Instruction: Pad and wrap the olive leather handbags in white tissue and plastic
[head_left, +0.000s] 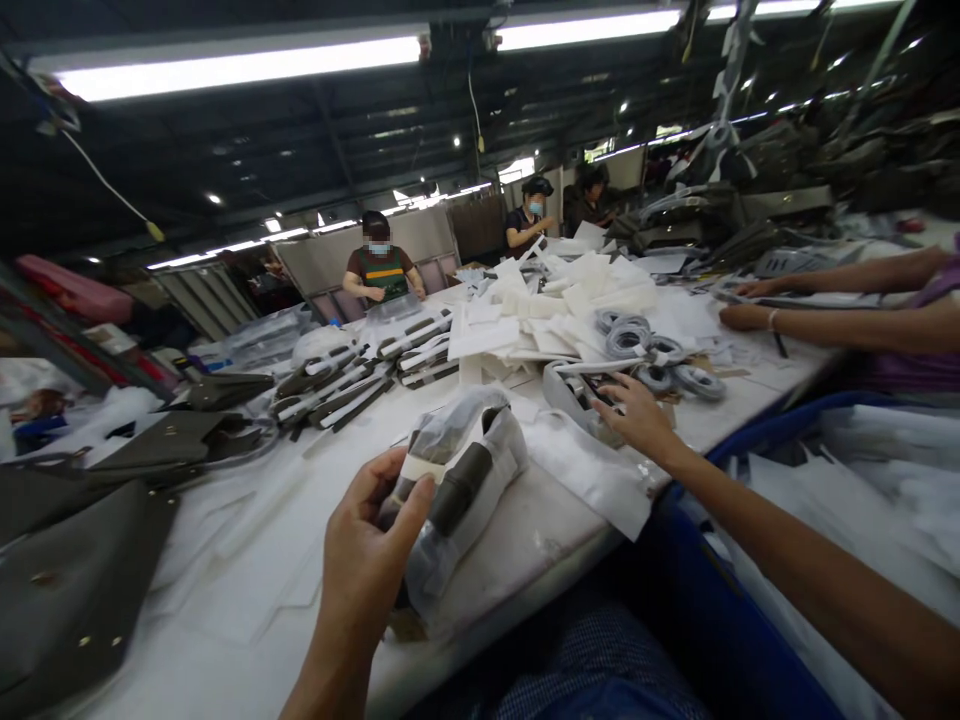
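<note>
Olive strap (461, 490), coiled, in pale film: six o'clock, pinched by left hand (365, 545), thumb against fingers. Likely light, springy, slippery outside; best gripped across its layers. Right hand (643, 420), towards three: fingers spread over grey bundle (562, 395); hold unclear.

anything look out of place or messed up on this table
A white sheet near the right hand looks askew: its corner hangs past the edge of the table. Beyond it, flat white pieces lie in a jumbled heap, not neatly stacked. No spill shows.
</note>
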